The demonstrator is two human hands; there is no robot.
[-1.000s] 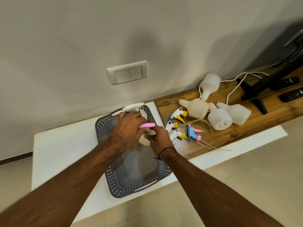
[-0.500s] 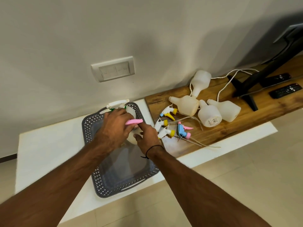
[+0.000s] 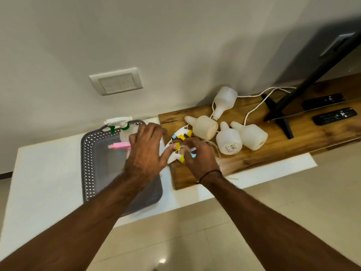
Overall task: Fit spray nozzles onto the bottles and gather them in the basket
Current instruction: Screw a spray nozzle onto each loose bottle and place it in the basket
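Basket, grey perforated, sits on the white counter at left. Two finished bottles already lie in it: green-nozzle bottle at the far rim, pink-nozzle bottle just below it, body mostly hidden under my hand. So two done; I judge I'm starting the next one, picking a nozzle.

My left hand hovers over the basket's right edge, fingers spread and relaxed, holding nothing, index finger reaching toward the loose nozzles. My right hand is down on the nozzle pile on the wooden board, fingers curled over a blue-and-pink nozzle. Looks like a grip, but blur and knuckles hide the contact, so I can't tell for sure.

Right of the pile, four empty white bottles lie on their sides, no nozzles, necks pointing mostly left. A white cable runs behind them.

Next move, my guess: lift one nozzle free of the tangled dip tubes, grab the nearest bottle with the left, feed the tube into the neck, twist the collar on.
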